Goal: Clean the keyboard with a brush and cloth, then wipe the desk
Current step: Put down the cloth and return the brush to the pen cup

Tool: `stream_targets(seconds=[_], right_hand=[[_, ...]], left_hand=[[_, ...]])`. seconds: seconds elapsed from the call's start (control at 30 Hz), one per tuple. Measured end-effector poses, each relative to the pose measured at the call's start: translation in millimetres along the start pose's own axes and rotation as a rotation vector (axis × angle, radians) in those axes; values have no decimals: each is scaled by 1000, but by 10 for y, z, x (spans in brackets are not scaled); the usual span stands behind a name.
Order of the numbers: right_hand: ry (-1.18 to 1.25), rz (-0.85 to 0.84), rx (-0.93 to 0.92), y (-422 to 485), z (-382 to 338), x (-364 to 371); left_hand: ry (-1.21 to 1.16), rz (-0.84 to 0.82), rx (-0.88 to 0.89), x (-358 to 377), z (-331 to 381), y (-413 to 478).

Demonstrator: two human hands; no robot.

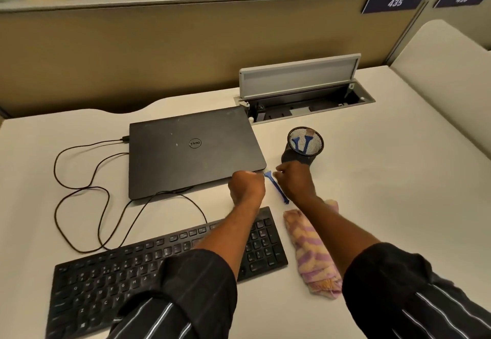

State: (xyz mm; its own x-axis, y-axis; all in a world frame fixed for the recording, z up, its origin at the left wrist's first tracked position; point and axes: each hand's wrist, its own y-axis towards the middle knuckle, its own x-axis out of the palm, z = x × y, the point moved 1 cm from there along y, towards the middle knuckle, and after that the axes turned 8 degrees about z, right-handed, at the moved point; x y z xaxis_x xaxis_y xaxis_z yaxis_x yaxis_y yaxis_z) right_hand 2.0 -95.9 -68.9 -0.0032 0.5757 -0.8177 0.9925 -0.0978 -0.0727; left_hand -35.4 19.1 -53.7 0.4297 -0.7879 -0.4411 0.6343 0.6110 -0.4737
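A small blue brush (276, 187) with white bristles lies slanted between my two hands, just right of the laptop's near corner. My left hand (247, 187) is closed, its fingertips pinched at the bristle end. My right hand (295, 179) is curled against the handle's right side; I cannot tell whether it grips the handle. The black keyboard (111, 280) lies near the front edge, partly hidden by my left forearm. A striped pink, purple and yellow cloth (313, 256) lies crumpled to the right of the keyboard, under my right forearm.
A shut black laptop (191, 150) sits behind the keyboard, its black cable (79, 189) looping on the left. A black mesh cup (304, 144) with two more blue brushes stands beyond my right hand. An open grey cable hatch (303, 91) lies at the back. The desk (385, 179) is beige.
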Motion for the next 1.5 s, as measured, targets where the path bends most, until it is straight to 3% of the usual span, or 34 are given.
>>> stream_targets(seconds=[0.37, 0.67, 0.83, 1.0, 1.13, 1.23, 1.5], right_hand=[[-2, -102, -90, 188, -74, 189], [57, -40, -24, 15, -135, 64], [128, 103, -69, -49, -336, -468], [145, 191, -174, 216, -591, -1189], [130, 174, -234, 475, -660, -1465], [61, 91, -249, 592, -605, -1378], [-54, -62, -200, 786, -397, -988]], left_hand=[[-75, 26, -125, 348, 85, 56], [-145, 21, -148, 275, 93, -90], [-237, -80, 131, 91, 277, -271], [-210, -30, 524, 43, 899, -378], [-110, -13, 711, 70, 1260, -331], [20, -20, 749, 135, 1262, -203], [186, -48, 644, 349, 990, 33]])
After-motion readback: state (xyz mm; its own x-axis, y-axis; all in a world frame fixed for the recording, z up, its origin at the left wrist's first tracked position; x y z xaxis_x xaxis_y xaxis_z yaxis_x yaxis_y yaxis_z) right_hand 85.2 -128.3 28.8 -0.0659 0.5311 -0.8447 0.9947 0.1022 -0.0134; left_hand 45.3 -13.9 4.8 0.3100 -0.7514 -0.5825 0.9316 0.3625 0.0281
